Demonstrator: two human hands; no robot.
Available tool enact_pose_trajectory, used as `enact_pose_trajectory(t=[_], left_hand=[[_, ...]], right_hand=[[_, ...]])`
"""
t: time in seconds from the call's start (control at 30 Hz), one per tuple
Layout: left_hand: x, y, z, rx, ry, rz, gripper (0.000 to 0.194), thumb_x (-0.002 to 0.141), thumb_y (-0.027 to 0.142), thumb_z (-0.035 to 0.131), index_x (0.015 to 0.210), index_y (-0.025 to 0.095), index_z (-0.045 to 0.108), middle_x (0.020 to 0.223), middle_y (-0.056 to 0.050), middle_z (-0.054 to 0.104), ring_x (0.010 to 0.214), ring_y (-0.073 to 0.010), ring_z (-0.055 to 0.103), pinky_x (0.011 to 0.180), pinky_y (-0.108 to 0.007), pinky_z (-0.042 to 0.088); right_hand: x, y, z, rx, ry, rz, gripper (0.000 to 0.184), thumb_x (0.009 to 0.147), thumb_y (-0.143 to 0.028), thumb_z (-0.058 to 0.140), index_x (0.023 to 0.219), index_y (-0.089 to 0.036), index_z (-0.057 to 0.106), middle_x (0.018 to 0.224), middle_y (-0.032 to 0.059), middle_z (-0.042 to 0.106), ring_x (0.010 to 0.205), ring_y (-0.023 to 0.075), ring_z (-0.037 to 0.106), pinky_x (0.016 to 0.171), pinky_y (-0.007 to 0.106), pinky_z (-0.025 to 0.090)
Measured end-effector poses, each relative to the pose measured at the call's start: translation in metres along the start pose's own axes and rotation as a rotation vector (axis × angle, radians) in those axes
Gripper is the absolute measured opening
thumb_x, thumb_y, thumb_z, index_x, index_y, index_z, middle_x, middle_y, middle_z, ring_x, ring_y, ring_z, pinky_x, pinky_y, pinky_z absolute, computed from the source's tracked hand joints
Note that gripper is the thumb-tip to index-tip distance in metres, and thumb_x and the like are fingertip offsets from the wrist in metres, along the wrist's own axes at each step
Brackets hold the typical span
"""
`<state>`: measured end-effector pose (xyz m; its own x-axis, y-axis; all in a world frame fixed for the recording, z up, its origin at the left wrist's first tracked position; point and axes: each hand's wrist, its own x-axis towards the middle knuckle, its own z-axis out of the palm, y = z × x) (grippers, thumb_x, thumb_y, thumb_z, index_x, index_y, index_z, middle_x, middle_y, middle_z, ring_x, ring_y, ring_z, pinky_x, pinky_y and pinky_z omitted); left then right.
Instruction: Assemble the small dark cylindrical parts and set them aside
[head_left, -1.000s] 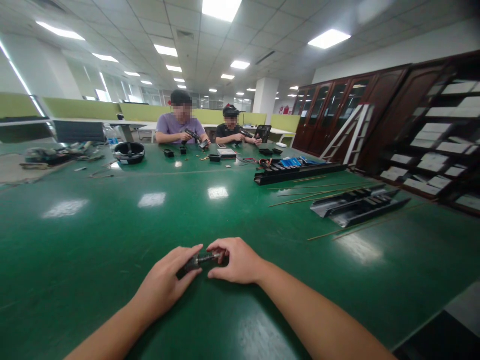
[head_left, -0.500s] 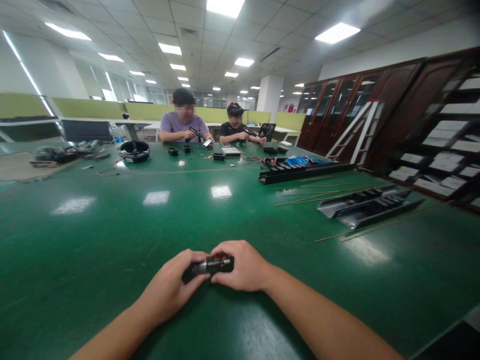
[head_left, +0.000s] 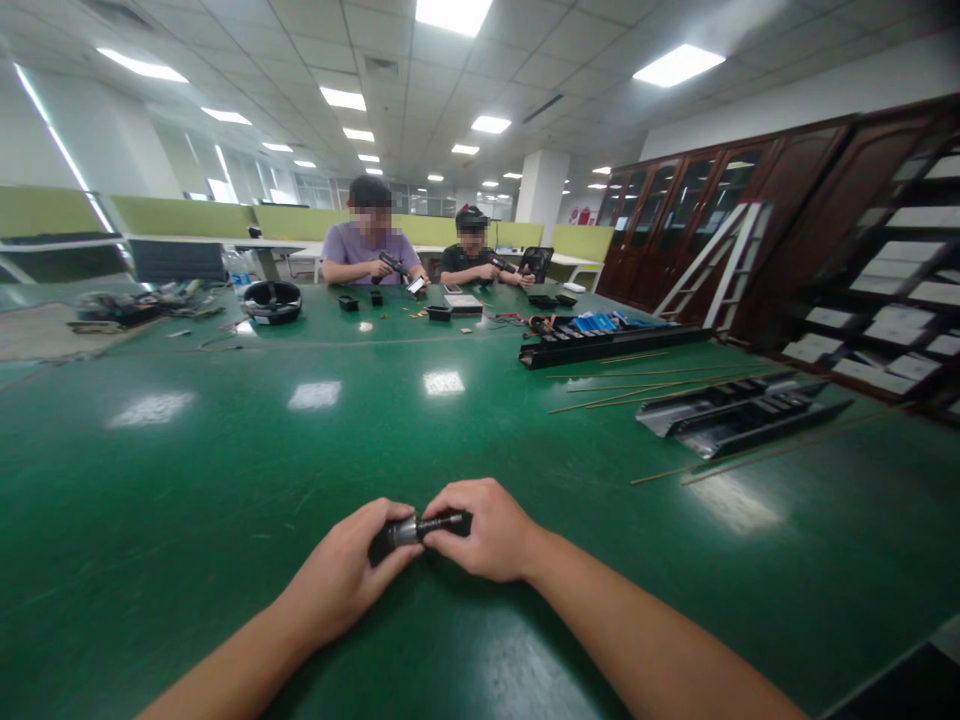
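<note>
Low over the green table (head_left: 300,460), my left hand (head_left: 334,560) is closed around a short silver-and-black metal cylinder (head_left: 404,531). Out of its right end runs a thin dark shaft (head_left: 444,521), which my right hand (head_left: 487,530) pinches between thumb and fingertips near the cylinder. The shaft's lighter tip points into the right palm. Cylinder and shaft lie roughly level and in line, and the left fingers cover the cylinder's far left end. What kind of part it is, I cannot make out.
Black metal channels (head_left: 757,415) and thin rods (head_left: 645,383) lie at the right, a longer black channel (head_left: 615,347) behind them. Across the table sit two people (head_left: 367,235) holding dark tools. A black headset (head_left: 271,302) and cluttered parts (head_left: 142,305) lie at the far left.
My right fingers have shifted and closed tighter about the shaft, beside the cylinder. The thicker ringed part visible there before now looks thinner. My left hand has hardly moved.
</note>
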<state>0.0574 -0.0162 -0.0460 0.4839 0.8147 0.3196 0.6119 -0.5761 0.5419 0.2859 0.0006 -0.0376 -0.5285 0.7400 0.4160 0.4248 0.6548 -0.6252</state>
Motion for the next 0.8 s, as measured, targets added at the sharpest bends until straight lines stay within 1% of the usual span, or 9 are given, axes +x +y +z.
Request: enact_pose_trajectory(t=[0.2, 0.43, 0.6, 0.8], left_hand=[[0.0012, 0.0019, -0.0005, 0.01, 0.008, -0.003, 0.027, 0.093, 0.039, 0.058, 0.115, 0.024, 0.058, 0.107, -0.005, 0.067, 0.099, -0.0202, 0.065, 0.087, -0.032, 0.053], [-0.0005, 0.0042, -0.0013, 0.038, -0.022, -0.012, 0.028, 0.095, 0.04, 0.054, 0.116, 0.023, 0.059, 0.108, -0.006, 0.067, 0.098, -0.0206, 0.065, 0.089, -0.033, 0.053], [0.0012, 0.0046, -0.001, 0.057, 0.002, -0.004, 0.029, 0.094, 0.041, 0.054, 0.114, 0.022, 0.061, 0.107, -0.007, 0.069, 0.097, -0.0211, 0.066, 0.089, -0.033, 0.053], [0.002, 0.0022, 0.0001, 0.111, 0.03, 0.006, 0.027, 0.094, 0.04, 0.055, 0.114, 0.024, 0.062, 0.105, -0.005, 0.069, 0.095, -0.022, 0.065, 0.086, -0.035, 0.054]], right_hand=[[-0.0002, 0.0001, -0.0001, 0.005, 0.005, 0.015, 0.015, 0.08, -0.026, 0.069, 0.093, -0.021, 0.073, 0.085, 0.0025, 0.074, 0.077, 0.0163, 0.067, 0.072, 0.024, 0.047], [-0.0002, -0.0001, -0.0002, -0.003, -0.007, 0.004, 0.014, 0.081, -0.027, 0.067, 0.092, -0.02, 0.073, 0.083, 0.0027, 0.073, 0.075, 0.016, 0.066, 0.071, 0.024, 0.047], [-0.0005, 0.0019, 0.0008, -0.013, -0.015, 0.01, 0.015, 0.08, -0.028, 0.068, 0.092, -0.02, 0.073, 0.082, 0.0028, 0.073, 0.075, 0.0165, 0.066, 0.071, 0.024, 0.047], [-0.0003, 0.0015, 0.0004, -0.013, -0.008, 0.02, 0.015, 0.077, -0.025, 0.07, 0.091, -0.021, 0.073, 0.081, 0.0021, 0.073, 0.074, 0.0162, 0.066, 0.069, 0.024, 0.046]])
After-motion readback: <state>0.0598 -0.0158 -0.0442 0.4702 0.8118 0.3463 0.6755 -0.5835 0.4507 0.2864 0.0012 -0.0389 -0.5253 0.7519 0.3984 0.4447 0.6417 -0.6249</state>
